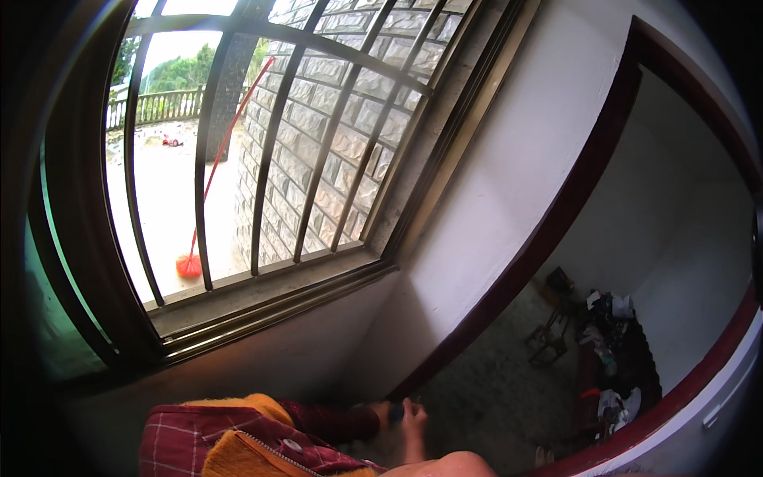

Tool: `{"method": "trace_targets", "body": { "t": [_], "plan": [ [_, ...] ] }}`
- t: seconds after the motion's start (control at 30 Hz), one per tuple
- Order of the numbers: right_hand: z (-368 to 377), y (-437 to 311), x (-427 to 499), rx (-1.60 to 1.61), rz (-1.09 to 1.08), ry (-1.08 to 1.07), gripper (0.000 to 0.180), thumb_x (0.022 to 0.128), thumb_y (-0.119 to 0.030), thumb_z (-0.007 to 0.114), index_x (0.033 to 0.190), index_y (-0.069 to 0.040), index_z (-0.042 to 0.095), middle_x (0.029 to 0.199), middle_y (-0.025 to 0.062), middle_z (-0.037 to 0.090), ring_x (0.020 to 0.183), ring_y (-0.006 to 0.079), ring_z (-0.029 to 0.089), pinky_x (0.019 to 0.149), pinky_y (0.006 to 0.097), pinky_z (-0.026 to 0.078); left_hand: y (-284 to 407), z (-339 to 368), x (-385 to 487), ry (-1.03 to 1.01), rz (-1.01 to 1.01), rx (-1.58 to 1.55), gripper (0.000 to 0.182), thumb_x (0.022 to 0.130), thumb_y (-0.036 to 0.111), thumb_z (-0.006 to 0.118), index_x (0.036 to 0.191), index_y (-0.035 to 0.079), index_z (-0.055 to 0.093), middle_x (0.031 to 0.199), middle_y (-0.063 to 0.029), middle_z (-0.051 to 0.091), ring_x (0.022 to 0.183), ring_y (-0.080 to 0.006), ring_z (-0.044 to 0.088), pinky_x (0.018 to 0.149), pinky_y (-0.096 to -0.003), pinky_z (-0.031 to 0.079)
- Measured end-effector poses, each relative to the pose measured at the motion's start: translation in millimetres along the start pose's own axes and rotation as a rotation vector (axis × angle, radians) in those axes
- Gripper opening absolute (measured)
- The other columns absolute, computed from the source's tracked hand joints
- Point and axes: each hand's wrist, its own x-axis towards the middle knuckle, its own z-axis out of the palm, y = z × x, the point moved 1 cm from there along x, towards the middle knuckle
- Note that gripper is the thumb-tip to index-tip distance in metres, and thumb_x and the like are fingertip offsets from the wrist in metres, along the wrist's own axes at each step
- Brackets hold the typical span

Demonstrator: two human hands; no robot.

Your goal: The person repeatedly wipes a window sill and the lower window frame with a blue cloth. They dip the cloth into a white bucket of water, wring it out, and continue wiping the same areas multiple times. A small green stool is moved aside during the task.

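Note:
At the bottom centre, my left hand [380, 412] comes out of a dark red sleeve [334, 420]. A small dark object [396, 411] lies between it and my right hand [414, 421], and both hands appear to grip it. My right hand has its fingers curled and the thumb raised; the forearm below it is bare. What the object is cannot be made out in the dim light. A red plaid jacket [179, 435] with a mustard lining and a zip covers my front. The hands are low, beside the foot of the dark red door frame [471, 322].
A window with metal bars [277, 149] stands ahead, above a sill [268, 292]. Outside, a red broom [189, 265] leans near a stone-faced wall [322, 167]. Right, a doorway opens on a room with a wooden stool [548, 340] and a heap of clothes and bags [611, 352].

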Motion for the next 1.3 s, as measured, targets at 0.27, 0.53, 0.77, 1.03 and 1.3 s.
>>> {"method": "trace_targets", "body": {
  "t": [0.27,0.53,0.77,1.03,1.3],
  "plan": [
    [29,-55,-27,0.209,0.23,-0.314,0.054,0.087,-0.047,0.059,0.1,0.005,0.065,0.092,0.0137,0.067,0.086,0.0186,0.061,0.08,0.0333,0.045,3,-92,-48,0.253,0.133,-0.166,0.084,0.054,0.043,0.081,0.12,-0.001,0.052,0.107,-0.023,0.061,0.096,-0.0378,0.061,0.085,-0.0412,0.048],
    [24,-167,-50,0.47,0.278,-0.264,0.024,0.082,-0.024,0.07,0.092,-0.003,0.064,0.074,0.0002,0.058,0.054,0.0066,0.05,0.045,0.0218,0.037,-20,-135,-74,0.014,0.182,-0.916,0.074,0.071,0.019,0.077,0.135,0.004,0.042,0.113,-0.0113,0.06,0.096,-0.0201,0.059,0.084,-0.035,0.049],
    [25,-214,-68,0.7,0.386,-0.157,0.016,0.082,-0.022,0.066,0.085,-0.009,0.059,0.059,-0.0019,0.051,0.035,0.0072,0.036,0.031,0.0209,0.025,-29,-145,-70,-0.119,0.295,-1.158,0.056,0.08,0.013,0.07,0.131,0.003,0.046,0.114,-0.01,0.058,0.104,-0.0177,0.054,0.091,-0.0336,0.044],
    [12,-225,-65,0.803,0.471,-0.207,0.029,0.086,-0.04,0.062,0.078,-0.012,0.056,0.056,-0.0043,0.049,0.035,0.0064,0.034,0.032,0.0202,0.023,-40,-158,-56,-0.135,0.258,-0.865,0.043,0.077,0.021,0.074,0.11,0.002,0.055,0.102,-0.0102,0.059,0.095,-0.0201,0.056,0.081,-0.0349,0.046],
    [18,-192,-26,0.348,0.29,-0.182,0.035,0.09,-0.032,0.061,0.065,-0.008,0.057,0.056,0.0021,0.055,0.037,0.0059,0.036,0.034,0.022,0.023,-58,-145,-42,-0.024,-0.111,-1.239,0.021,0.088,0.02,0.061,0.103,0.006,0.058,0.091,-0.0047,0.059,0.087,-0.018,0.057,0.07,-0.0327,0.049]
  ]
}}
